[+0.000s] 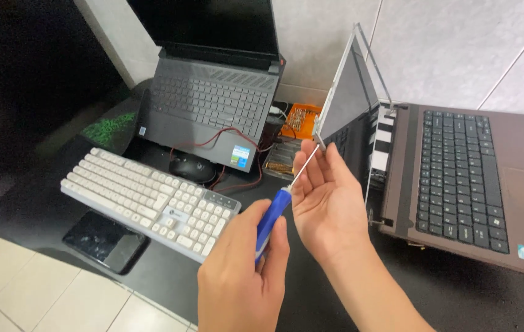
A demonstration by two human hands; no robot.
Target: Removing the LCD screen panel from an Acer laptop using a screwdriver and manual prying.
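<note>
Left hand [243, 270]: gripping blue-handled screwdriver [272, 218], tip at screen panel [348, 98] corner.
Right hand [326, 197]: open, fingers steadying the shaft.
Brown laptop [465, 178]: bezel removed.

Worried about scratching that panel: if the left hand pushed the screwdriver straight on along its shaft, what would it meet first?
Most likely the corner of the loose screen panel: the screwdriver in the left hand already has its tip at that edge, though depth is unclear.
</note>
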